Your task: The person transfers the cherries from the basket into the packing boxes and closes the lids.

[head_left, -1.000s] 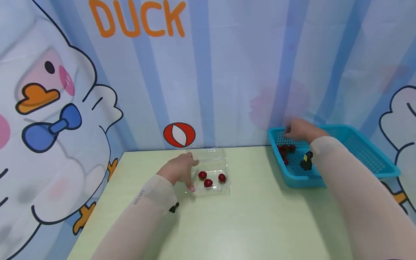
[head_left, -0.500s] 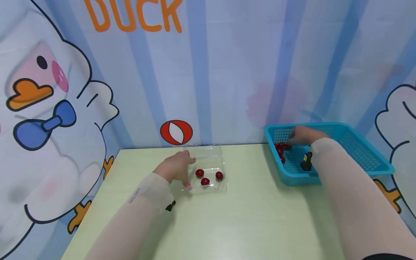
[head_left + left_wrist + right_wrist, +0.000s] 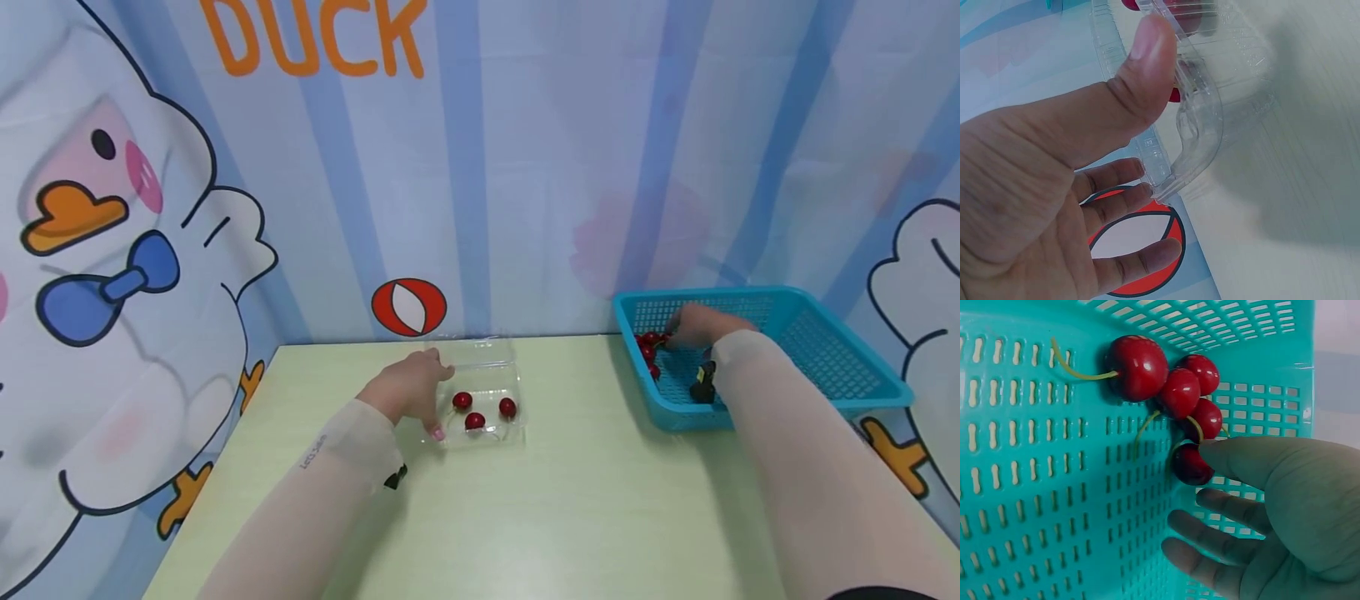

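Right wrist view: right hand (image 3: 1272, 512), fingers loosely spread, thumb touching a dark red cherry (image 3: 1190, 465) in the turquoise slotted plastic basket (image 3: 1035, 487).

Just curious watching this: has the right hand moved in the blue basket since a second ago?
Yes. The right hand has dropped from above the blue basket's back rim down to the cherries inside.
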A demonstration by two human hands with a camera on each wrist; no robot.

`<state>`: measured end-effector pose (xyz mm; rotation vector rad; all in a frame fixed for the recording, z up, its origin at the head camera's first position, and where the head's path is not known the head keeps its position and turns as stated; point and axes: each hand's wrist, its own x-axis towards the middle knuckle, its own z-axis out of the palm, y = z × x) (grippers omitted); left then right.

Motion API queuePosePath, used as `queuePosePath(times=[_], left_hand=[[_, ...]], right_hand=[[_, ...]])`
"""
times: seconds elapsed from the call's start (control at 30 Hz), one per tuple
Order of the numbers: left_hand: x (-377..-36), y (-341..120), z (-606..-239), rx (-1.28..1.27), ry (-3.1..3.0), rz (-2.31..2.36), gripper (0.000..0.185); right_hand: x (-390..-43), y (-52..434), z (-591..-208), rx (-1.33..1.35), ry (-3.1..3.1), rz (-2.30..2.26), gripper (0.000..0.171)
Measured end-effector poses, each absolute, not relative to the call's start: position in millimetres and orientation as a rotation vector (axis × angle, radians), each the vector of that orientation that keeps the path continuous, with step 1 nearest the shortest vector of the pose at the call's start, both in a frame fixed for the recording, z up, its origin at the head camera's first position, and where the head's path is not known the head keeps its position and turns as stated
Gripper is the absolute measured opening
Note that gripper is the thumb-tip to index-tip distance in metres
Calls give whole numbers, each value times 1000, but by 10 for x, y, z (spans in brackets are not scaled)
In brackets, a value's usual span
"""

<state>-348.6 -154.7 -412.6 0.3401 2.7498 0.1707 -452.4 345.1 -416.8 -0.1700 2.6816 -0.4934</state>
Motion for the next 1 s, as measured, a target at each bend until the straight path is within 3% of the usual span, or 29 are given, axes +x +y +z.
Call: queuePosePath(times=[0.57, 1.0], left_hand=[[-3479, -1520, -4129, 367, 2763, 156, 113], [-3451, -1532, -4115, 356, 2767, 157, 112]], right_hand=[[-4486, 3413, -4245, -260, 2712, -510, 36], [-4507, 3270, -3710, -361, 2771, -517, 36]])
